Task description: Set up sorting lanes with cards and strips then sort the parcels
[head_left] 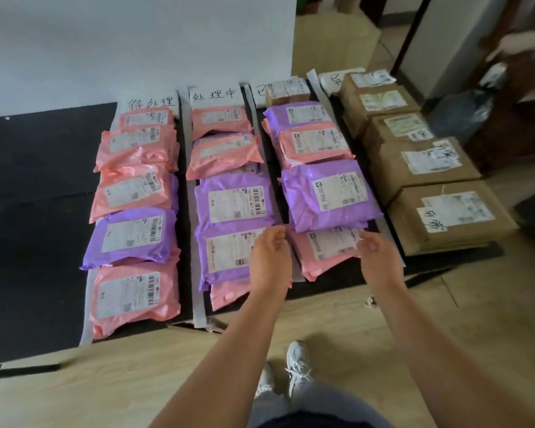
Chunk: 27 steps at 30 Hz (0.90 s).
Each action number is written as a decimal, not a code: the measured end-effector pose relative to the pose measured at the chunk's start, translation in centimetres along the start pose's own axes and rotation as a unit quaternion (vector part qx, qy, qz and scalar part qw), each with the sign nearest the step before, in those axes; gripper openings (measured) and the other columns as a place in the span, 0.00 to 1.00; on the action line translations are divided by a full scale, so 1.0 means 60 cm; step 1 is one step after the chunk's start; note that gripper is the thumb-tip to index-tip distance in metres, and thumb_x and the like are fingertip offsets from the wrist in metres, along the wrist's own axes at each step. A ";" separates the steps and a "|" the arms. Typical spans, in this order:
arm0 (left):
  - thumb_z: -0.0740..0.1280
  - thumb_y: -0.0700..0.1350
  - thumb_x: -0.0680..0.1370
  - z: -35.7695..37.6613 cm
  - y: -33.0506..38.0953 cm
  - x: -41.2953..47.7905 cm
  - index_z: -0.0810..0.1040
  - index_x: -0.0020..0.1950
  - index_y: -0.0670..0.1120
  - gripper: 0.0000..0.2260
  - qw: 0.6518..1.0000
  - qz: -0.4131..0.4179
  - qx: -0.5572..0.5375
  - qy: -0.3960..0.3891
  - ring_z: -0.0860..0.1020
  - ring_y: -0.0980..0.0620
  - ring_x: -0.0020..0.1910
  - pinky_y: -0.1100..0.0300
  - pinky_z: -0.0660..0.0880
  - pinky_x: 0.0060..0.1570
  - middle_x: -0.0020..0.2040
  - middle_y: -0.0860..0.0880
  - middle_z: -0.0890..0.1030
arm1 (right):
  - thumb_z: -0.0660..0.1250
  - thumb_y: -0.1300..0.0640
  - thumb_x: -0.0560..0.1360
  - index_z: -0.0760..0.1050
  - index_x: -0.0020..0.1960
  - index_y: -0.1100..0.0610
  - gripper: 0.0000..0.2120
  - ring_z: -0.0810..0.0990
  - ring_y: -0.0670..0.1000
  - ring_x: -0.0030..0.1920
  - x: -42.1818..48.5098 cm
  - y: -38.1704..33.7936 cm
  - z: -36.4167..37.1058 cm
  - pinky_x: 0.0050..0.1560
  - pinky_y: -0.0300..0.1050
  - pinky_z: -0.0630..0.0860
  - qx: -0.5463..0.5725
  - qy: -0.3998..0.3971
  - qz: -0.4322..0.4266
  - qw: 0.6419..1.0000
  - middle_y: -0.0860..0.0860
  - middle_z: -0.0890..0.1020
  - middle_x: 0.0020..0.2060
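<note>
Fingers of the left hand [271,251] and right hand [379,253] curl loosely, grasping nothing, over a pink parcel [325,251] at the near end of the third lane; a black mat [28,180] on the floor carries the rows.

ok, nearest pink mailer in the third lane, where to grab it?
Pinch the pink mailer by its near corners, coming from the front. Its far end is tucked under the purple mailer; the near edge lies free. Both hands, left hand and right hand, sit there.
</note>
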State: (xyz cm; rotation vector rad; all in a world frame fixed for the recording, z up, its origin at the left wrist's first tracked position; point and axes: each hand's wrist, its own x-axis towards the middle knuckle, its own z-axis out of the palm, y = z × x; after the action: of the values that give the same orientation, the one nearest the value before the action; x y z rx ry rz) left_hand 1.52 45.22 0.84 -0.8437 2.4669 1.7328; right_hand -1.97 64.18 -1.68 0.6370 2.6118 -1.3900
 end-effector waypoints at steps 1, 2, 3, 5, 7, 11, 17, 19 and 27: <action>0.60 0.41 0.81 0.017 -0.002 -0.004 0.76 0.64 0.51 0.13 1.000 -0.009 0.001 -0.023 0.78 0.65 0.38 0.72 0.68 0.26 0.50 0.58 0.79 | 0.62 0.58 0.81 0.76 0.66 0.54 0.14 0.77 0.50 0.51 0.001 0.011 -0.007 0.48 0.45 0.69 -0.005 0.004 0.006 1.000 0.52 0.82 0.57; 0.60 0.41 0.81 0.032 -0.004 -0.008 0.75 0.64 0.49 0.12 0.999 -0.021 0.000 -0.043 0.79 0.66 0.35 0.73 0.68 0.26 0.49 0.56 0.79 | 0.62 0.57 0.82 0.75 0.67 0.53 0.15 0.76 0.49 0.50 0.004 0.020 -0.014 0.47 0.44 0.69 -0.012 0.006 0.013 1.000 0.51 0.82 0.59; 0.61 0.41 0.81 0.046 -0.003 -0.012 0.74 0.63 0.46 0.11 0.997 -0.039 -0.009 -0.062 0.80 0.64 0.36 0.73 0.68 0.25 0.49 0.52 0.81 | 0.62 0.56 0.82 0.74 0.69 0.52 0.16 0.76 0.50 0.51 0.010 0.027 -0.021 0.47 0.44 0.69 -0.017 0.004 0.020 1.000 0.51 0.81 0.60; 0.63 0.45 0.81 0.069 0.001 -0.013 0.68 0.70 0.39 0.19 0.992 -0.080 -0.044 -0.092 0.82 0.48 0.52 0.74 0.68 0.28 0.59 0.39 0.79 | 0.63 0.54 0.81 0.69 0.73 0.52 0.20 0.77 0.53 0.60 0.029 0.037 -0.034 0.53 0.46 0.70 -0.014 -0.010 0.033 0.999 0.51 0.78 0.66; 0.64 0.52 0.80 0.090 0.005 -0.005 0.62 0.76 0.43 0.28 0.988 -0.106 -0.052 -0.102 0.76 0.42 0.63 0.65 0.75 0.46 0.69 0.45 0.75 | 0.66 0.51 0.80 0.65 0.76 0.53 0.26 0.75 0.55 0.66 0.056 0.039 -0.043 0.58 0.49 0.71 -0.013 -0.032 0.045 0.998 0.53 0.75 0.69; 0.62 0.61 0.79 0.119 0.010 0.036 0.55 0.80 0.47 0.34 0.985 -0.152 -0.066 -0.055 0.68 0.40 0.71 0.48 0.70 0.64 0.75 0.45 0.68 | 0.70 0.50 0.76 0.60 0.78 0.54 0.34 0.73 0.57 0.69 0.112 0.034 -0.050 0.57 0.50 0.72 -0.009 -0.111 0.055 0.992 0.55 0.73 0.71; 0.62 0.67 0.73 0.158 0.016 0.073 0.62 0.77 0.48 0.38 0.964 -0.225 -0.137 -0.017 0.75 0.37 0.62 0.38 0.72 0.63 0.64 0.40 0.76 | 0.68 0.59 0.78 0.56 0.79 0.53 0.35 0.76 0.55 0.65 0.161 0.051 -0.049 0.47 0.43 0.70 0.006 -0.218 0.092 0.972 0.55 0.77 0.67; 0.60 0.68 0.74 0.175 0.020 0.075 0.63 0.76 0.48 0.37 0.967 -0.230 -0.110 -0.015 0.76 0.40 0.59 0.43 0.73 0.60 0.59 0.43 0.77 | 0.68 0.60 0.78 0.54 0.80 0.53 0.35 0.77 0.54 0.64 0.169 0.062 -0.051 0.47 0.41 0.70 -0.009 -0.241 0.094 0.966 0.55 0.78 0.66; 0.56 0.53 0.83 0.206 0.030 0.087 0.70 0.69 0.43 0.19 0.974 -0.222 -0.037 0.004 0.76 0.49 0.41 0.58 0.67 0.35 0.44 0.47 0.77 | 0.67 0.60 0.79 0.54 0.80 0.54 0.35 0.77 0.52 0.64 0.194 0.081 -0.064 0.39 0.34 0.70 -0.060 -0.272 0.070 0.958 0.54 0.78 0.66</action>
State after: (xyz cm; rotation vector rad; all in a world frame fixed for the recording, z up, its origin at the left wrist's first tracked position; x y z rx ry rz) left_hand -7.28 54.31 -3.99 -1.2897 2.0136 1.6586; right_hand -10.14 73.33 -6.61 0.3493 2.1467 -1.1499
